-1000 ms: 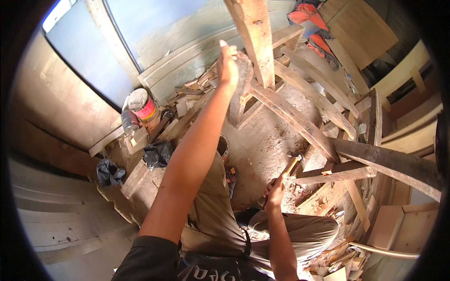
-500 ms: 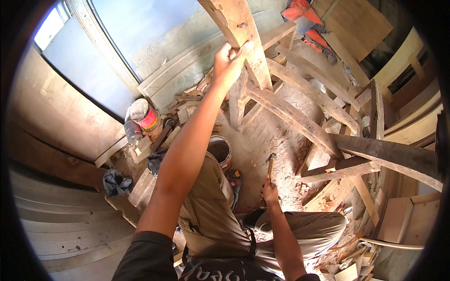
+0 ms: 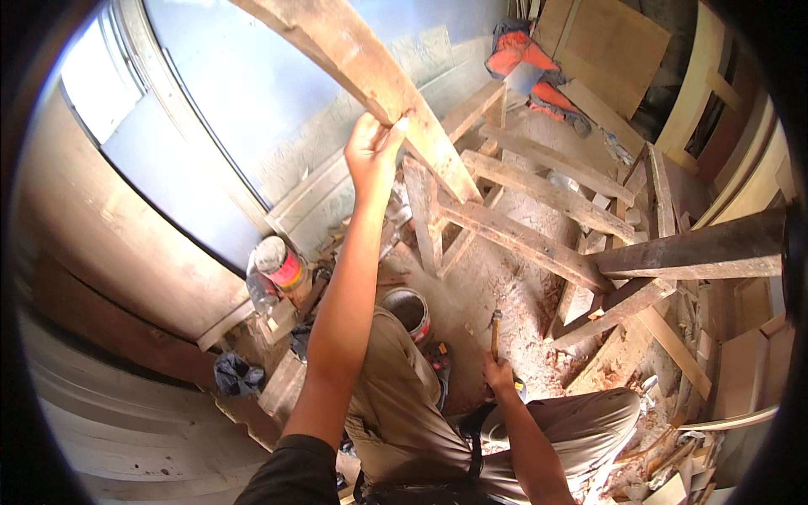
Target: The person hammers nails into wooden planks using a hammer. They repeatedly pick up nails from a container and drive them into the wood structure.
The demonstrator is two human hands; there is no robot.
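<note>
A long wooden plank slants down from the top edge, its lower end resting at the corner of a timber sawhorse frame. My left hand is raised, closed on the plank's left edge with the thumb by a dark knot on the face. Whether something small is also between those fingertips I cannot make out. Low by my right knee, my right hand is wrapped round the handle of a hammer, its head pointing up and away from me.
Paint cans stand at the left wall among wood scraps. A bucket sits beyond my left knee. A dark beam juts in from the right. Orange and dark cloth lies at the back. Offcuts are heaped at lower right.
The plank leans further left, and my left hand has moved left and down with its grip on the edge. My right hand still holds the hammer low. The whole view has shifted somewhat.
</note>
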